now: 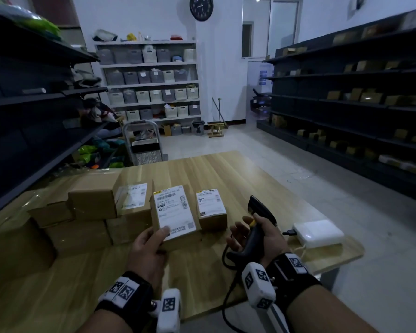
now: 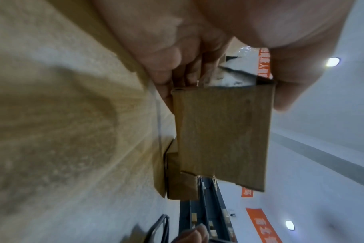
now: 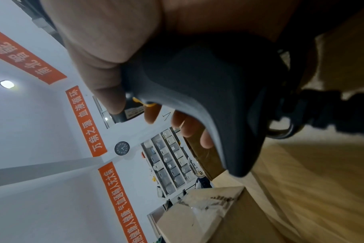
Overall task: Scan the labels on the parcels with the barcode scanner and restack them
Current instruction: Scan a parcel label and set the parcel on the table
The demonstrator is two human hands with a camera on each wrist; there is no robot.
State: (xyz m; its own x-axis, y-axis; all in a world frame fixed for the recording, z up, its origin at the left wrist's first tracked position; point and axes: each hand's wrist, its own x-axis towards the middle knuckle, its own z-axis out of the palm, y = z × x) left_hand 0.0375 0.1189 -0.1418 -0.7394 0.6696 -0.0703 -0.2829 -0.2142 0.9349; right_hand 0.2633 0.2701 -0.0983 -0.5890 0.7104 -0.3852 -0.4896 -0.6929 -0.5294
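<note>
My left hand (image 1: 151, 243) grips a small cardboard parcel (image 1: 175, 217) by its near end, thumb on the white label, label face tilted up towards me. In the left wrist view the parcel's (image 2: 222, 134) brown side shows, pinched between fingers and thumb. My right hand (image 1: 255, 234) holds the black barcode scanner (image 1: 257, 224) by its handle, head pointing up and away; the handle (image 3: 208, 102) fills the right wrist view. A second labelled parcel (image 1: 211, 210) stands alone on the wooden table (image 1: 238, 179), just right of the held one. A stack of parcels (image 1: 91, 212) sits to the left.
A white box with a plugged-in cable (image 1: 318, 233) lies at the table's right edge. The scanner's black cord (image 1: 226, 296) runs off the near edge. Dark shelving (image 1: 358, 104) lines the right side, more shelves (image 1: 22, 104) the left, and a step ladder (image 1: 142, 143) stands beyond the table.
</note>
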